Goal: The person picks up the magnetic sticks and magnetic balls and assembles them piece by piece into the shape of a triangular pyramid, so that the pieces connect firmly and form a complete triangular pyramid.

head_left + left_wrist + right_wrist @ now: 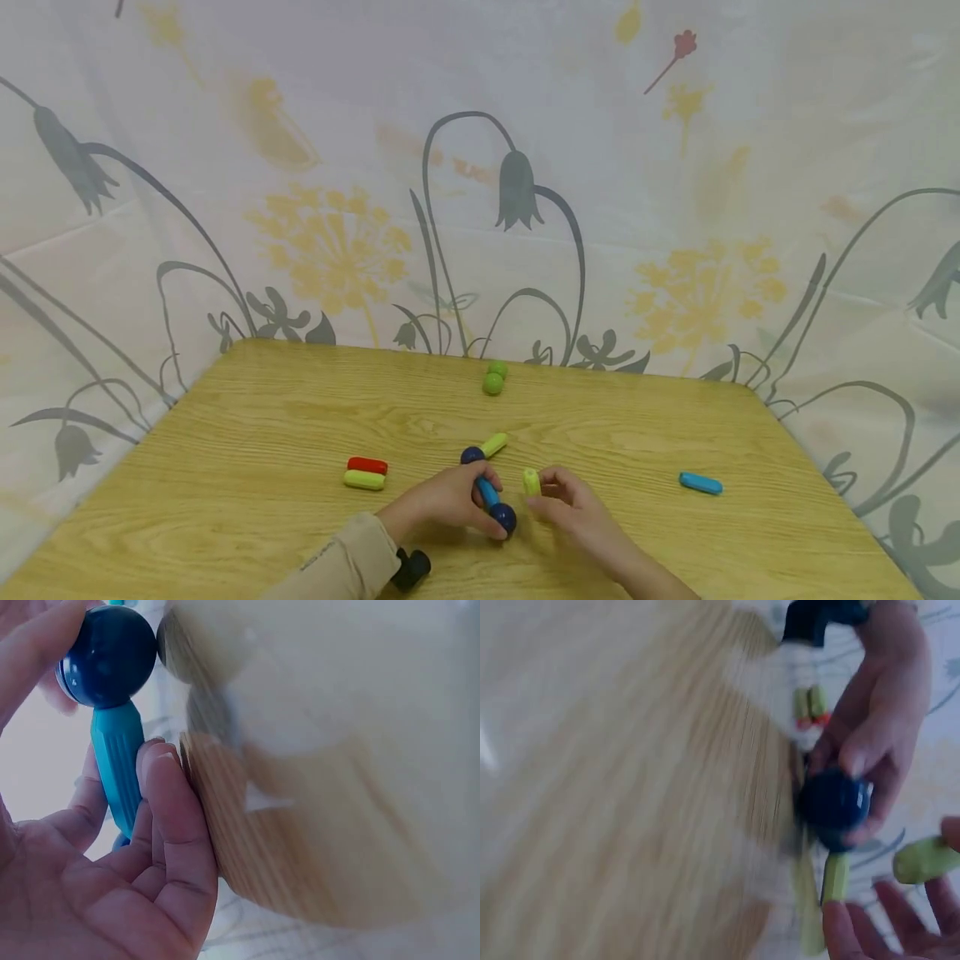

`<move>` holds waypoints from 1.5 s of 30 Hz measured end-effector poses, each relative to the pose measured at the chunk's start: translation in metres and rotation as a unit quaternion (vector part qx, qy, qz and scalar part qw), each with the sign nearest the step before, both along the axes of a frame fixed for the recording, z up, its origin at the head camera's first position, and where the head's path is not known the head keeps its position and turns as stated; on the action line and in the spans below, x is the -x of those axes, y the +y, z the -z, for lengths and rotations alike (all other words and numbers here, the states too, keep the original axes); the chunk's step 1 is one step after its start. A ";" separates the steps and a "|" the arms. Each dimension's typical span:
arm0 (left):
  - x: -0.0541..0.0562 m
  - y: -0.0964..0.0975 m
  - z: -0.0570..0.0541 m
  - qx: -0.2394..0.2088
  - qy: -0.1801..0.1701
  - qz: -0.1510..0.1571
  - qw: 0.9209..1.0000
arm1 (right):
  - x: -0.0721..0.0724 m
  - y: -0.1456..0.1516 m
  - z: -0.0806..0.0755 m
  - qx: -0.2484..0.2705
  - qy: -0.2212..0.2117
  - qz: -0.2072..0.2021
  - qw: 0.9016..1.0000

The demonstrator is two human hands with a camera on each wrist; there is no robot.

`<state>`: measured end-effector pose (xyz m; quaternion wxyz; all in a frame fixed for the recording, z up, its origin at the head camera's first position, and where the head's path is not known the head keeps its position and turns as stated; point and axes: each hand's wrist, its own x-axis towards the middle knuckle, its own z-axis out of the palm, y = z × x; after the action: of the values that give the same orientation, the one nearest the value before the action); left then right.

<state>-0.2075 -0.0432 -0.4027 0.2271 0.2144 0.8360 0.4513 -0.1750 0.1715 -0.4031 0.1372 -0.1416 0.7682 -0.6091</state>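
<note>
My left hand (444, 498) grips a light blue rod (488, 493) with a dark blue ball (503, 519) at its near end and another dark blue ball (472, 455) at its far end. In the left wrist view the thumb lies against one ball (112, 656) and the fingers curl by the ribbed rod (117, 761). A yellow-green rod (495, 444) extends from the far ball in the head view. Just to the right, my right hand (576, 510) pinches a second yellow-green rod (531, 482), held upright between thumb and fingers.
Left of the hands, a red rod (367, 465) and a yellow-green rod (364, 480) lie side by side. A blue rod (701, 483) lies at the right. Two green balls (493, 383) sit near the back edge of the wooden table (300, 400). Patterned cloth (480, 250) hangs behind.
</note>
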 end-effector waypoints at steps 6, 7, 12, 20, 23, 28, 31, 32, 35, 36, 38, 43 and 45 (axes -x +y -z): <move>0.000 -0.002 -0.001 0.022 0.004 0.007 1.000 | 0.016 0.011 0.006 -0.160 0.134 -0.041 0.977; 0.000 -0.002 0.000 0.023 0.003 0.007 1.000 | 0.018 0.011 0.007 -0.172 0.147 -0.052 0.973; 0.000 -0.001 0.000 0.017 -0.004 0.006 1.000 | 0.023 0.008 0.009 -0.201 0.186 -0.096 0.957; 0.000 -0.002 -0.001 0.013 -0.011 0.008 1.000 | 0.028 0.007 0.007 -0.225 0.204 -0.122 0.945; 0.000 -0.002 -0.001 0.008 -0.014 0.009 1.000 | 0.033 0.011 0.004 -0.215 0.196 -0.159 0.943; -0.001 -0.003 -0.002 0.007 -0.020 0.010 1.000 | 0.055 0.023 -0.004 -0.168 0.152 -0.227 0.947; -0.001 -0.004 -0.001 0.010 -0.029 0.010 0.999 | 0.077 0.026 -0.006 -0.156 0.143 -0.212 0.954; -0.001 -0.004 -0.001 0.010 -0.033 0.009 0.999 | 0.085 0.026 -0.006 -0.157 0.148 -0.197 0.956; -0.002 -0.005 -0.001 0.008 -0.042 0.012 0.999 | 0.109 0.023 -0.006 -0.169 0.185 -0.148 0.957; -0.002 -0.004 -0.001 0.007 -0.044 0.015 0.999 | 0.116 0.021 -0.005 -0.177 0.198 -0.132 0.955; -0.002 -0.005 0.000 0.003 -0.045 0.020 0.999 | 0.129 0.015 -0.005 -0.195 0.218 -0.108 0.950; 0.000 -0.006 0.000 -0.004 -0.048 0.028 0.998 | 0.155 -0.007 -0.004 -0.232 0.221 -0.088 0.943; 0.001 -0.006 0.000 -0.005 -0.049 0.030 0.998 | 0.163 -0.015 -0.003 -0.238 0.222 -0.085 0.942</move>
<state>-0.2085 -0.0497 -0.4029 0.2801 0.2182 0.8149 0.4582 -0.3378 0.1569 -0.4002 0.0440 -0.3008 0.8870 -0.3476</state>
